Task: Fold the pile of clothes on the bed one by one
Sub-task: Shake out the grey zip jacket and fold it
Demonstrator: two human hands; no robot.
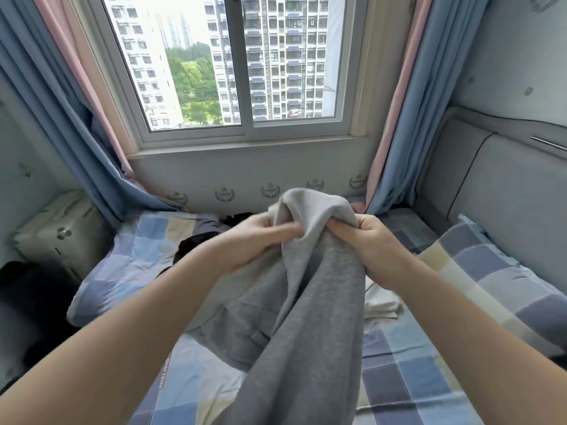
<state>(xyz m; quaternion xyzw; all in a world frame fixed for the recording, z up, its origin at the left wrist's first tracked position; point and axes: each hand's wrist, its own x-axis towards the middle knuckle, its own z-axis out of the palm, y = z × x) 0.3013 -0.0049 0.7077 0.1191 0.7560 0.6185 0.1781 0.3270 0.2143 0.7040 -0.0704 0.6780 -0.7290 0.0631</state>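
Observation:
A grey fleece garment [310,326] hangs from both my hands above the bed, and its lower part drapes down toward the bottom of the view. My left hand [251,240] pinches its top edge with fingers stretched along the cloth. My right hand [368,243] grips a bunched fold of the same garment in a fist. Dark clothes [196,243] lie on the bed behind my left hand, partly hidden. A whitish garment [382,305] lies flat under my right forearm.
The bed wears a blue, grey and cream checked sheet [405,372]. A checked pillow [497,283] lies at the right by the grey padded headboard [503,185]. Blue and pink curtains [76,124] flank the window [242,65]. A wrapped box [58,234] stands at the left.

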